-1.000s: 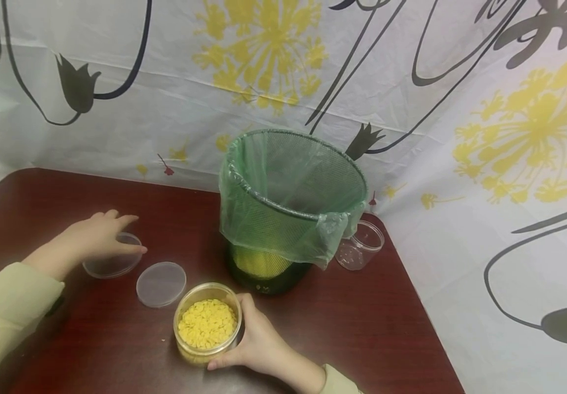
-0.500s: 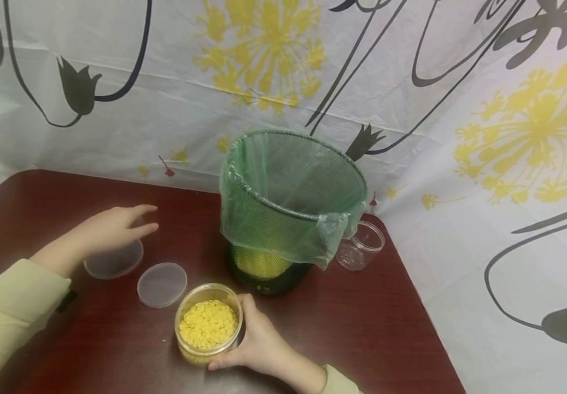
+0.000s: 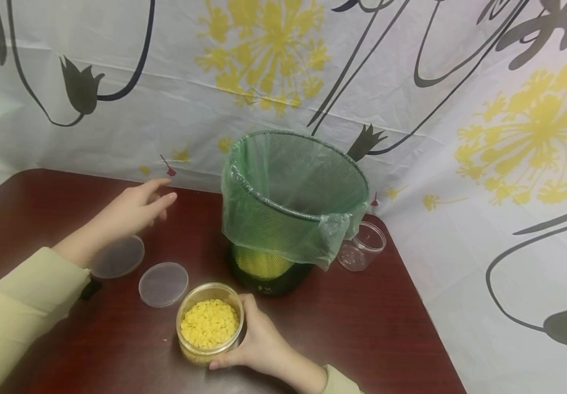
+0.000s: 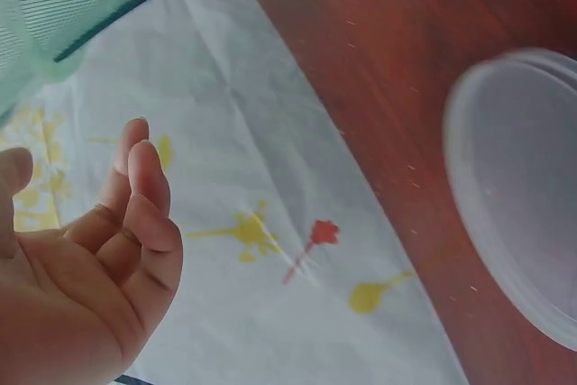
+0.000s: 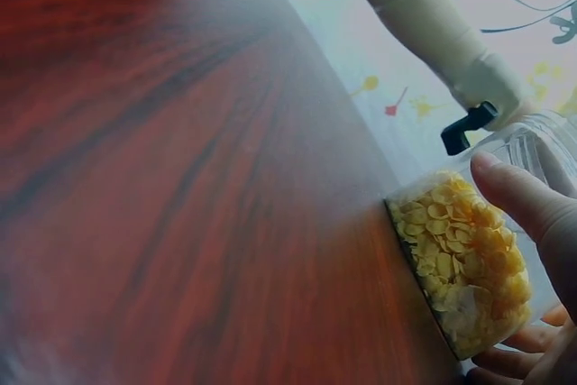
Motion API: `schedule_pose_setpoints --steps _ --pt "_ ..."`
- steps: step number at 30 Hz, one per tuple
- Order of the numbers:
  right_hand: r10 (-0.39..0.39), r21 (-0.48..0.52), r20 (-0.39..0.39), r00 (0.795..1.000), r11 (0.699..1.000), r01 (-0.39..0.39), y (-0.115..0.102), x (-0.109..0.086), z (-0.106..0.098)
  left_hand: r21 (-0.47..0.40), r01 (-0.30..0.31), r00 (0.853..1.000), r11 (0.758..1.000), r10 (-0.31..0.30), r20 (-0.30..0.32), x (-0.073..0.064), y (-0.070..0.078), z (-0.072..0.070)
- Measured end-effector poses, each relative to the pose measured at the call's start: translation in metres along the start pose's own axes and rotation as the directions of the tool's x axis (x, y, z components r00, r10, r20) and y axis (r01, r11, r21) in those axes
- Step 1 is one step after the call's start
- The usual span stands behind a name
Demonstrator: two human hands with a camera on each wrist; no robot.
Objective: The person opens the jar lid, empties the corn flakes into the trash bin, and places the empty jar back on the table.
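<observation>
My right hand (image 3: 258,339) grips a clear plastic jar (image 3: 202,355) on the table, its thumb at the near side and its fingers round the far side. Yellow flakes (image 3: 209,323) fill much of the jar, whose top is uncovered. In the right wrist view the flakes (image 5: 460,259) show through the jar wall beside the thumb. My left hand (image 3: 133,210) hovers with nothing in it, left of the bin, its fingers loosely bent in the left wrist view. Below its wrist lies one round clear lid (image 3: 121,260); a second lid (image 3: 163,284) lies closer to the jar.
A mesh wastebasket (image 3: 288,205) lined with a green bag (image 3: 258,219) stands behind the jar, with yellow showing through its lower mesh. Another clear jar (image 3: 359,251) lies tilted at its right. Patterned cloth (image 3: 165,126) hangs behind the dark red table (image 3: 362,328).
My left hand has moved up and to the right, away from above the left lid toward the bin. The right hand and its jar stay nearly where they were.
</observation>
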State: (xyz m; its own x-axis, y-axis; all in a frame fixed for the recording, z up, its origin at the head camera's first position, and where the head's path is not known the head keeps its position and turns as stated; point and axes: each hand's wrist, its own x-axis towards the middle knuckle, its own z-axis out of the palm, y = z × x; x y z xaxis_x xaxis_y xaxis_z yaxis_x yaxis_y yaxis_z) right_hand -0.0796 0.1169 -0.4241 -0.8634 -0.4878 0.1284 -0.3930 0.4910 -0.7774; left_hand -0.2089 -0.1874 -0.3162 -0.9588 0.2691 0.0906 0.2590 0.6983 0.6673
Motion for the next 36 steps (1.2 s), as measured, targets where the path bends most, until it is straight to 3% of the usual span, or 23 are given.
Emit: schedule_pose_setpoints --steps 10,18,29,36 --pt "-0.02 -0.016 -0.011 1.0 1.0 0.02 -0.001 0.001 -0.004 -0.094 -0.029 0.999 0.995 0.025 -0.04 0.005 0.027 -0.002" --pt "-0.026 -0.052 -0.025 0.999 0.998 0.025 0.001 0.002 -0.011 -0.143 -0.024 0.999 0.989 0.018 -0.045 0.006 0.039 -0.004" --pt "-0.045 -0.074 -0.005 0.999 0.996 0.044 -0.005 -0.001 -0.025 -0.153 -0.048 0.998 0.987 0.04 -0.056 0.006 0.055 -0.004" --pt "-0.016 -0.065 0.022 1.0 0.998 0.018 -0.01 -0.003 -0.032 -0.158 -0.064 0.997 0.985 0.056 -0.056 0.006 0.07 -0.006"
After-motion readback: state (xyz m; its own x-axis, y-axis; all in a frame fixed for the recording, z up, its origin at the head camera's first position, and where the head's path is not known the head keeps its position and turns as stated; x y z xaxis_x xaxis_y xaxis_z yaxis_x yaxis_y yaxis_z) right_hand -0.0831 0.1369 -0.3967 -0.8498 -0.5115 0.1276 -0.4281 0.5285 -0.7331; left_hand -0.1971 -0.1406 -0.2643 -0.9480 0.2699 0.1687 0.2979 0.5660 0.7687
